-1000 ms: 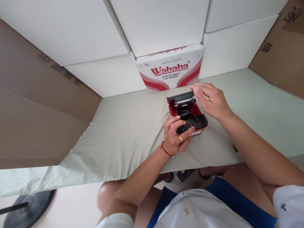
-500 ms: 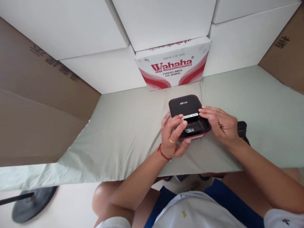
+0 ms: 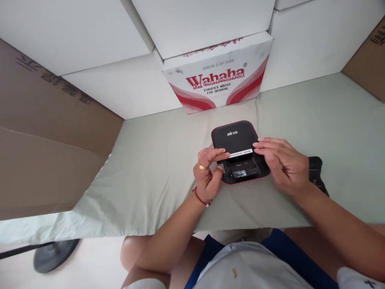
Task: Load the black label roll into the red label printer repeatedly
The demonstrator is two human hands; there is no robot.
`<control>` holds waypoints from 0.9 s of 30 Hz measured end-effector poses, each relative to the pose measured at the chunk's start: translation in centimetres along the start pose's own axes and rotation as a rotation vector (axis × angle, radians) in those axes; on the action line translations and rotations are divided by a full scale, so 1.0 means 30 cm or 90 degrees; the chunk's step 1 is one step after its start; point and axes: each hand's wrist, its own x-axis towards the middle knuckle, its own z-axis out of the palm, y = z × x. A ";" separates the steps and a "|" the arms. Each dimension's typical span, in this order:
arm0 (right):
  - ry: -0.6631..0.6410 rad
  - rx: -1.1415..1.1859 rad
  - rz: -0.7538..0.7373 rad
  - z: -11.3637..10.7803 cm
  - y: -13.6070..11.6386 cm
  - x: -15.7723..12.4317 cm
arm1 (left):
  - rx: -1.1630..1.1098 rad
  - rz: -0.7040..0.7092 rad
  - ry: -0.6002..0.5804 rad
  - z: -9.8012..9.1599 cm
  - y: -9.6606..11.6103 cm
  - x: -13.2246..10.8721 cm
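Observation:
A black square device (image 3: 233,138) with a thin red rim, perhaps a small printer, lies on the cloth-covered table. White lettering marks its far part, and a white label strip runs across the middle. Nearer to me is a recessed section (image 3: 246,166) with shiny clear film in it. My left hand (image 3: 209,172) grips the left side, bent fingers by the strip's left end and thumb on the near left corner. On the right edge, my right hand (image 3: 282,164) holds the device with its fingertips, fingers close together and thumb alongside.
A black object (image 3: 317,172), partly hidden, lies behind my right wrist. A Wahaha water carton (image 3: 216,80) stands against white boxes (image 3: 207,24) at the back. Brown cardboard (image 3: 45,160) flanks the left, with more cardboard (image 3: 368,68) at right. Pale green cloth (image 3: 150,168) covers the table.
My left hand has moved left from over the recessed section to the device's left edge, uncovering that section. My right hand stays at the right edge. The camera view has shifted slightly.

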 end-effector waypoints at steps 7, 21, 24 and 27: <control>-0.056 -0.029 -0.180 0.001 -0.020 -0.044 | -0.131 -0.116 0.017 0.012 -0.057 0.022; -0.011 -0.023 -0.217 0.001 -0.023 -0.058 | -0.345 -0.309 -0.124 0.019 -0.117 0.027; 0.000 0.010 -0.213 0.010 -0.028 -0.049 | -0.347 -0.288 -0.133 0.023 -0.131 0.033; -0.033 0.070 -0.164 -0.009 -0.045 -0.008 | -0.374 -0.276 -0.140 0.031 -0.142 0.038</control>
